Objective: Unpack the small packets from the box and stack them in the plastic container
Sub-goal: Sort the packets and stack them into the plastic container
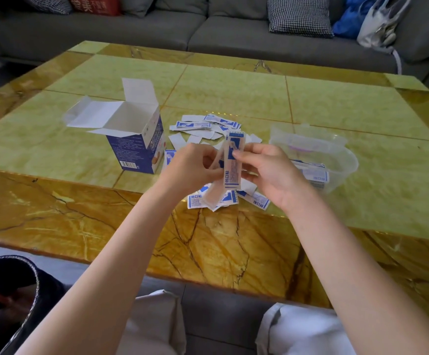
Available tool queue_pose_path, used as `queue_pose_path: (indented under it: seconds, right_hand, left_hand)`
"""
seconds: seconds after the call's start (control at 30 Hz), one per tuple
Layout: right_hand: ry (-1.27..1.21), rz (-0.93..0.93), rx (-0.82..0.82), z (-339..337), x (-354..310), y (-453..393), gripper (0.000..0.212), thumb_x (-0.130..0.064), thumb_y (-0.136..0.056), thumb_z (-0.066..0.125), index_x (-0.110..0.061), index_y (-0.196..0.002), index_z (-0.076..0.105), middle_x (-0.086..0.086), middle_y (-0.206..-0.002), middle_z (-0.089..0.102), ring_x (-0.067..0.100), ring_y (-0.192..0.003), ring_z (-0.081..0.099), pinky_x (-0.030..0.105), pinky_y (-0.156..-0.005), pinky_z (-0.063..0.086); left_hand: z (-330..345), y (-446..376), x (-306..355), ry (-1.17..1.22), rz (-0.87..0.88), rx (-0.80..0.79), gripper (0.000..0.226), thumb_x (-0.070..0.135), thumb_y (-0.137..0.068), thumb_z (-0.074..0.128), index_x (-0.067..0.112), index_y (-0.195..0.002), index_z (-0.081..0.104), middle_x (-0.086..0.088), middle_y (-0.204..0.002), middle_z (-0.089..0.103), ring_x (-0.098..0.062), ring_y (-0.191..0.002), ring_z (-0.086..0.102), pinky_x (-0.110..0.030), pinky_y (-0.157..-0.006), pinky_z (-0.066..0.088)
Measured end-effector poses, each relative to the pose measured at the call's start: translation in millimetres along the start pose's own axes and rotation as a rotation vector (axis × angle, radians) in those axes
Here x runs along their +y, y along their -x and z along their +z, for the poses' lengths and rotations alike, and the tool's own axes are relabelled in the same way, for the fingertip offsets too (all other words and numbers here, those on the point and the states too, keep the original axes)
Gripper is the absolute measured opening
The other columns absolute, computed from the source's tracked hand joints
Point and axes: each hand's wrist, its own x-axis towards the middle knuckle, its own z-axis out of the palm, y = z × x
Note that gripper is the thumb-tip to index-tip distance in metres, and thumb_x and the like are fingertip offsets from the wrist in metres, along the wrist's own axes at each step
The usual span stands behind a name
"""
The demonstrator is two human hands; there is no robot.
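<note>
one bin point(6, 298) stands at the lower left, beside the table point(54, 213). one box point(134, 139) stands upright on the table with its flaps open; what is inside cannot be seen. right of it lies a loose pile of packets point(208, 124), too many and too overlapped to count. the left hand point(190, 167) and the right hand point(267, 170) both pinch one packet point(231, 165), upright above the pile. one clear container point(336, 160) is on the right and holds a few packets.
</note>
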Motion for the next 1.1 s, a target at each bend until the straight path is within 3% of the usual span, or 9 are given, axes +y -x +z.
queue_pose_path:
  seconds: [0.2,0.3,0.43,0.5,0.6,0.77,0.9,1.0,1.1]
  right_hand:
    - [-0.064,-0.083,0.207,-1,-1,-4,0.011,0.0,-0.082,0.064,-0.011,-0.081,0.062,0.009,-0.079,0.066,0.027,-0.079,0.059,0.04,-0.08,0.047]
    - [0.139,-0.142,0.29,-2,3,-5,0.013,-0.003,-0.082,0.065,-0.015,-0.079,0.06,0.009,-0.083,0.068,0.028,-0.08,0.065,0.041,-0.076,0.053]
    - [0.524,-0.3,0.319,0,4,-4,0.007,-0.008,-0.082,0.066,-0.013,-0.084,0.063,0.007,-0.088,0.069,0.023,-0.083,0.066,0.037,-0.077,0.055]
    - [0.77,-0.392,0.254,2,1,-1,0.003,-0.011,-0.083,0.066,-0.012,-0.086,0.065,0.003,-0.082,0.066,0.021,-0.078,0.061,0.029,-0.072,0.049]
    - [1.04,-0.36,0.041,2,-1,5,0.006,-0.013,-0.085,0.062,-0.017,-0.086,0.066,-0.004,-0.076,0.059,0.014,-0.069,0.054,0.021,-0.06,0.04]
    - [1.309,-0.225,0.009,-5,-2,7,0.016,-0.013,-0.087,0.06,-0.019,-0.101,0.065,0.002,-0.107,0.057,0.011,-0.074,0.05,0.02,-0.062,0.036]
    - [1.198,-0.376,-0.084,-1,-8,9,0.011,-0.021,-0.088,0.06,-0.016,-0.097,0.065,-0.003,-0.124,0.05,0.015,-0.114,0.045,0.022,-0.087,0.029]
    - [1.13,-0.436,-0.111,11,2,5,0.014,-0.019,-0.089,0.06,-0.012,-0.099,0.066,-0.005,-0.093,0.06,0.011,-0.085,0.055,0.018,-0.07,0.037]
    - [1.024,-0.586,0.121,10,0,3,0.013,-0.012,-0.09,0.057,-0.009,-0.1,0.064,-0.001,-0.085,0.063,0.014,-0.071,0.054,0.013,-0.057,0.034]
  left_hand:
    - [-1,2,-4,-0.085,0.004,0.006,0.007,0.014,-0.081,0.064,0.007,-0.081,0.065,0.004,-0.06,0.053,-0.005,-0.05,0.041,-0.01,-0.044,0.03]
    - [-12,0,-7,0.093,-0.074,0.041,0.007,0.018,-0.083,0.066,0.012,-0.079,0.067,0.013,-0.054,0.053,0.001,-0.045,0.044,-0.012,-0.048,0.034]
    - [-17,-2,-9,0.171,-0.165,0.042,0.02,0.018,-0.083,0.066,-0.002,-0.086,0.067,-0.004,-0.064,0.047,-0.014,-0.056,0.036,-0.024,-0.056,0.032]
    - [-17,-2,-12,0.164,-0.196,0.054,0.021,0.017,-0.083,0.065,-0.003,-0.086,0.066,-0.006,-0.065,0.046,-0.015,-0.056,0.036,-0.024,-0.055,0.033]
    - [-17,-3,-15,0.117,-0.224,0.079,0.007,0.017,-0.084,0.064,0.012,-0.08,0.067,-0.001,-0.064,0.053,-0.013,-0.055,0.042,-0.022,-0.052,0.035]
    - [-15,-3,-21,-0.194,-0.222,0.076,0.02,0.019,-0.085,0.061,0.011,-0.101,0.069,-0.006,-0.094,0.067,-0.018,-0.077,0.055,-0.028,-0.066,0.041]
    - [-13,-2,-16,-0.245,-0.146,0.067,0.016,0.019,-0.085,0.061,0.013,-0.097,0.07,-0.003,-0.09,0.066,-0.017,-0.077,0.055,-0.026,-0.064,0.041]
    - [-12,-3,-11,-0.166,-0.094,0.059,0.01,0.023,-0.083,0.065,0.015,-0.087,0.069,0.0,-0.085,0.065,-0.016,-0.074,0.057,-0.025,-0.06,0.043]
    - [-14,-2,-12,-0.068,-0.053,0.125,0.006,0.016,-0.083,0.064,0.015,-0.086,0.069,0.002,-0.083,0.067,-0.004,-0.061,0.055,-0.015,-0.054,0.044]
